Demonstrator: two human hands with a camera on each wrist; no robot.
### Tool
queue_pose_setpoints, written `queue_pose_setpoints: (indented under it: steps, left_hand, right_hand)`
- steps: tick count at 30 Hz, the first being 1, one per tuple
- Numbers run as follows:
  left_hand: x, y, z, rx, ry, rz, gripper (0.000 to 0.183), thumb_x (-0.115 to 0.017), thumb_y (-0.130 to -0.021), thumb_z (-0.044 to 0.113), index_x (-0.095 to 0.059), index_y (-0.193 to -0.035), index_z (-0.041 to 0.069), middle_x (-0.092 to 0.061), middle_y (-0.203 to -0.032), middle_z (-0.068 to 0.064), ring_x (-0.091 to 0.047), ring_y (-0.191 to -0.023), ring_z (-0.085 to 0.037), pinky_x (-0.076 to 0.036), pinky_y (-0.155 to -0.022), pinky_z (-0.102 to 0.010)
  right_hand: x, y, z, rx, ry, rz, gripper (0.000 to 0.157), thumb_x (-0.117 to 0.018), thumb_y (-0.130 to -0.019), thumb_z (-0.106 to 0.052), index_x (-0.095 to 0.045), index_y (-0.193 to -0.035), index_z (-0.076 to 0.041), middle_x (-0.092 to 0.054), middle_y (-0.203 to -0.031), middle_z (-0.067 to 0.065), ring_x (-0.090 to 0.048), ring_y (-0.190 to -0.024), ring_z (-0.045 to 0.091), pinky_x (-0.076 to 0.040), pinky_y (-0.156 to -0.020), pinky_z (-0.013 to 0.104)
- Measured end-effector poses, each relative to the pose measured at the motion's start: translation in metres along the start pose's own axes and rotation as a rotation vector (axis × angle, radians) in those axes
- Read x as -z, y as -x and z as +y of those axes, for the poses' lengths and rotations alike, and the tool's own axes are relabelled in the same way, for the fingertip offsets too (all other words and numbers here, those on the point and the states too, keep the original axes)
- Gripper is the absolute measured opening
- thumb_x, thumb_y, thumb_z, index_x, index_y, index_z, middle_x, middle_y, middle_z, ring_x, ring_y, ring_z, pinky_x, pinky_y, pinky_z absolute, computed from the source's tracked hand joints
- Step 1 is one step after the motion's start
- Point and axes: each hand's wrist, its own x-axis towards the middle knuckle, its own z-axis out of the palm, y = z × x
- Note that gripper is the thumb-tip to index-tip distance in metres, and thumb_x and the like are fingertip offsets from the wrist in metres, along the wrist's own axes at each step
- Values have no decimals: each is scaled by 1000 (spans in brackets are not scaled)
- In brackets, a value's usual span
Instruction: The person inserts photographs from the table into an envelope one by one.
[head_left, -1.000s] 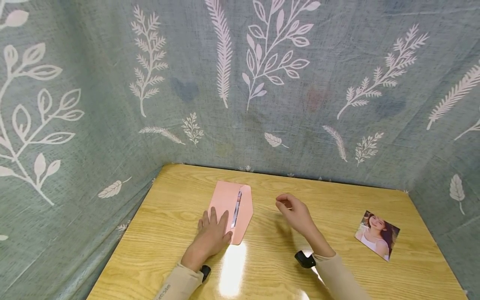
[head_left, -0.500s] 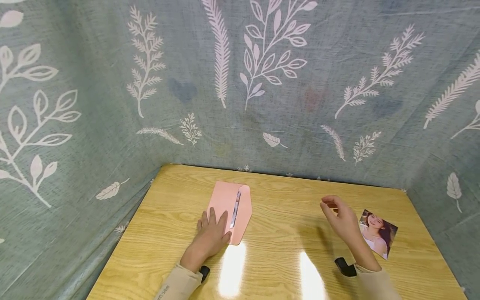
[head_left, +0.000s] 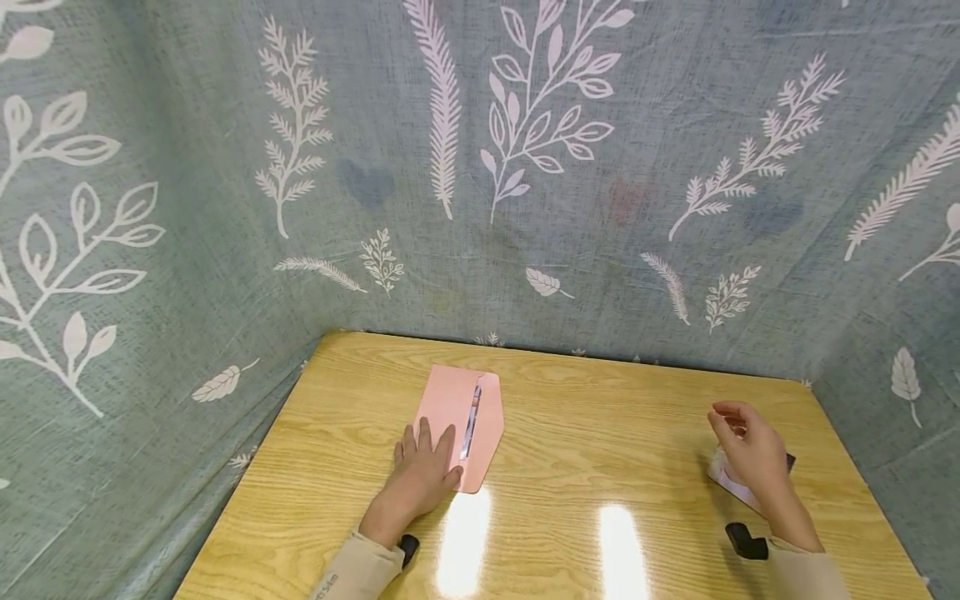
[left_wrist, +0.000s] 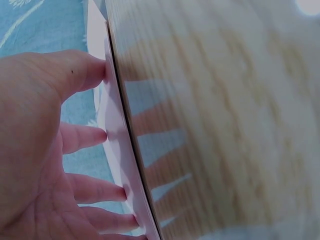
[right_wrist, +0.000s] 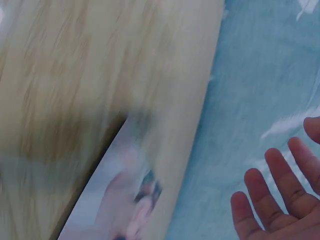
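A pink envelope [head_left: 446, 397] lies on the table with its flap unfolded to the right. Through its slit shows a strip of a printed picture [head_left: 471, 423]. My left hand [head_left: 420, 473] rests on the envelope's lower left part with fingers spread, and in the left wrist view the fingertips [left_wrist: 131, 220] press on its pink surface. Far to the right, my right hand [head_left: 757, 454] hovers above a photo print [head_left: 723, 475], hiding most of it. Its fingers are loosely bent and hold nothing. In the right wrist view, the hand [right_wrist: 287, 200] is apart from the blurred photo print [right_wrist: 120, 195].
The wooden table [head_left: 570, 433] reflects bright light near its front. A grey-green curtain [head_left: 480, 275] with white leaf patterns stands behind the table and along its left and right sides.
My right hand has travelled right from beside the envelope to above the photo print, covering most of it. My left hand has stayed on the envelope.
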Motion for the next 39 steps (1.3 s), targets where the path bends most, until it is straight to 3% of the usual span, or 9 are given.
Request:
queue_pose_setpoints:
  steps: [4, 7, 9, 17, 27, 30, 33, 35, 39]
  left_hand:
    - [-2, 0, -1, 2, -3, -1, 66, -56, -90, 40, -30, -145, 14, -14, -144, -33, -9, -129, -54, -16, -98, -64]
    - [-2, 0, -2, -2, 0, -1, 66, -56, -90, 40, -30, -145, 14, -14, -144, -33, -9, -129, -54, -16, -98, -64]
    - [-1, 0, -3, -1, 4, 0, 67, -56, -90, 41, -30, -145, 14, -14, -144, -33, -8, -129, -54, -16, -98, -65]
    - [-3, -1, -2, 5, 10, -3, 67, -56, -89, 41, -30, -145, 14, -13, -145, -33, -8, -129, -54, -16, -98, -64]
    - [-6, -2, -4, 1, -12, -4, 68, -55, -90, 42, -29, -145, 14, -13, -145, -32, -8, -130, -53, -16, -98, -64]
    - [-6, -2, -5, -1, -6, -1, 67, -55, -90, 42, -29, -145, 14, -13, -145, -33, -8, -130, -53, -16, -98, -64]
    - [-6, -1, -5, -4, -2, -1, 68, -54, -90, 42, -29, -145, 14, -13, -145, -33, -8, -129, -54, -16, -98, -64]
    - [-5, -1, -5, -5, -4, -3, 68, -54, -90, 43, -28, -146, 14, -13, -145, -33, -8, -130, -53, -17, -98, -64]
    - [-4, -1, -4, -7, -8, -4, 67, -54, -90, 43, -28, -146, 14, -13, -145, -33, -8, -130, -53, -17, -98, -64]
  right_hand:
    - [9, -1, 17, -38, -11, -11, 39, -48, -96, -28, -54, -120, 2, -55, -115, 23, -50, -102, 39, -42, -80, 40]
    - [16, 0, 29, -80, 6, -21, 42, -47, -96, -26, -51, -123, 6, -49, -120, 30, -45, -105, 47, -37, -78, 57]
    - [20, 1, 39, -113, 38, -33, 44, -47, -96, -25, -48, -124, 9, -45, -121, 34, -42, -105, 50, -35, -77, 60]
    - [32, 10, 78, -229, 147, -101, 56, -50, -94, -29, -40, -124, 17, -38, -117, 45, -41, -98, 58, -36, -74, 63]
    - [39, 10, 96, -299, 262, -274, 80, -49, -91, -45, -32, -121, 27, -38, -114, 48, -40, -96, 61, -37, -73, 63]
    - [40, 9, 98, -277, 303, -309, 70, -51, -89, -47, -48, -107, 20, -52, -93, 40, -50, -79, 52, -41, -63, 54]
    - [40, 8, 99, -245, 335, -316, 63, -53, -88, -46, -51, -93, 17, -55, -76, 28, -52, -68, 41, -38, -54, 46]
    - [40, 9, 99, -229, 354, -303, 62, -54, -88, -45, -52, -89, 17, -55, -73, 25, -52, -66, 38, -37, -53, 45]
    - [39, 10, 99, -276, 356, -304, 64, -55, -86, -49, -52, -80, 14, -53, -70, 24, -51, -65, 39, -37, -55, 46]
